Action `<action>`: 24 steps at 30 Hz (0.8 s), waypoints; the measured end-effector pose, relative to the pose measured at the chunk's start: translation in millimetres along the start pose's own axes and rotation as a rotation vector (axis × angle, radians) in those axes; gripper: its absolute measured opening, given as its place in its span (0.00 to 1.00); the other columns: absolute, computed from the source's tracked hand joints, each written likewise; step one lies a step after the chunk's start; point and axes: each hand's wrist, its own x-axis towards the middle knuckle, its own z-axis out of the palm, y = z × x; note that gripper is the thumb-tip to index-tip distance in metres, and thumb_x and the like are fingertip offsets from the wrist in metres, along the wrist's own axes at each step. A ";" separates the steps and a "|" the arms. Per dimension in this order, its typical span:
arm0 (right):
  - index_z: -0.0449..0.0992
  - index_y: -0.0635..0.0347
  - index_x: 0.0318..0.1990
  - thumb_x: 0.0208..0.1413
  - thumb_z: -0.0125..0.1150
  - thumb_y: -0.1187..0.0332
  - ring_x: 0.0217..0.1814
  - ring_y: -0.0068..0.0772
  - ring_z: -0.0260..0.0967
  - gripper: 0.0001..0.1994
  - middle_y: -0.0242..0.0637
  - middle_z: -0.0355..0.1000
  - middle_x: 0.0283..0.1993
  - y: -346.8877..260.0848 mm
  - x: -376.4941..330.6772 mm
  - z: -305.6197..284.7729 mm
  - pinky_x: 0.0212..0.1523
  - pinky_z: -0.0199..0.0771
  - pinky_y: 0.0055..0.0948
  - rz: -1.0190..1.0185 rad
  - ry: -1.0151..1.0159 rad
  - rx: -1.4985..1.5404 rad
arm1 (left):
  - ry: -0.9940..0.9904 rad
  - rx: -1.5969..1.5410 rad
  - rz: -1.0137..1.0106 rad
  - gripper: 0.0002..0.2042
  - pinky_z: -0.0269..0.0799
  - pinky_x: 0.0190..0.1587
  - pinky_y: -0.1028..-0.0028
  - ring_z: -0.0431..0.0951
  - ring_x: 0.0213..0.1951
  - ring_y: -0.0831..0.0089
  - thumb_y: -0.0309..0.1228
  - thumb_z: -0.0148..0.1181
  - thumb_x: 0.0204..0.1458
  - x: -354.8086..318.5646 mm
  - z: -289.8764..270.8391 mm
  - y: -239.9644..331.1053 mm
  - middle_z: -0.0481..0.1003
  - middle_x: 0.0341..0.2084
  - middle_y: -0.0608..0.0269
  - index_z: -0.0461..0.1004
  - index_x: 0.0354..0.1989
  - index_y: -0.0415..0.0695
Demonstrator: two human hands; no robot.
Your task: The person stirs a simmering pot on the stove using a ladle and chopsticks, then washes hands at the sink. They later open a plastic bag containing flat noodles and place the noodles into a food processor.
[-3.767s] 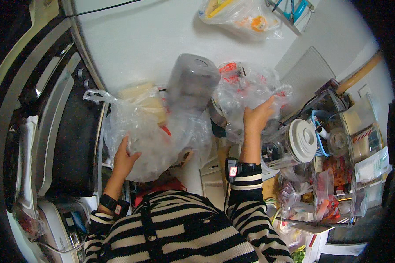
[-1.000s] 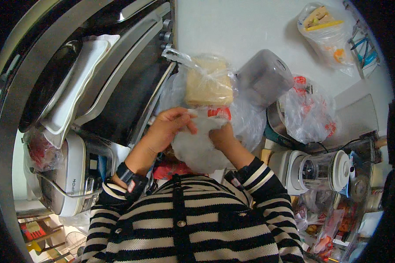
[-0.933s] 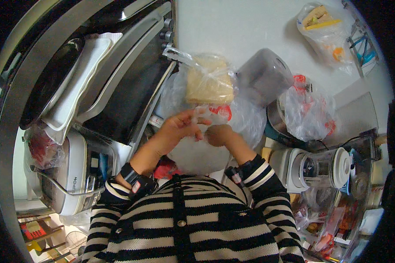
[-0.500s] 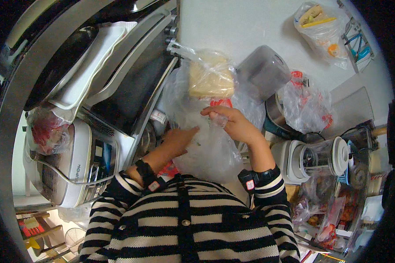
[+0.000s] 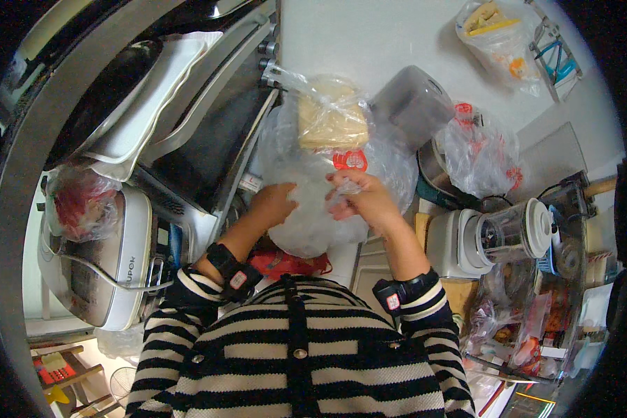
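A cloudy clear plastic bag (image 5: 310,216) hangs between my hands, close in front of my body. My right hand (image 5: 364,200) is closed on a gathered part of the bag, with some film sticking out between the fingers. My left hand (image 5: 273,205) is at the bag's left side, its fingertips bent in against the film. Just beyond both hands lies a pale yellow block of stacked sheets (image 5: 333,115), wrapped in clear plastic with a red printed mark (image 5: 350,160) on its near part.
A grey translucent container (image 5: 412,104) stands right of the block. A crumpled bag (image 5: 482,157), a metal pot (image 5: 433,167) and a blender (image 5: 494,237) are farther right. On the left are an oven (image 5: 209,118) and a white cooker (image 5: 122,265). A red packet (image 5: 285,265) lies below the bag.
The bag's lower edge has risen away from my body, uncovering more of the red packet. My left hand has shifted slightly left and up, and my right hand slightly down.
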 end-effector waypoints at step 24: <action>0.69 0.63 0.38 0.42 0.61 0.77 0.35 0.32 0.73 0.13 0.35 0.71 0.31 26.2 9.6 35.9 0.33 0.74 0.29 -0.249 0.318 -0.236 | -0.095 -0.939 0.019 0.19 0.70 0.25 0.77 0.75 0.32 0.76 0.30 0.62 0.49 -52.4 -26.5 72.6 0.75 0.34 0.64 0.67 0.49 0.39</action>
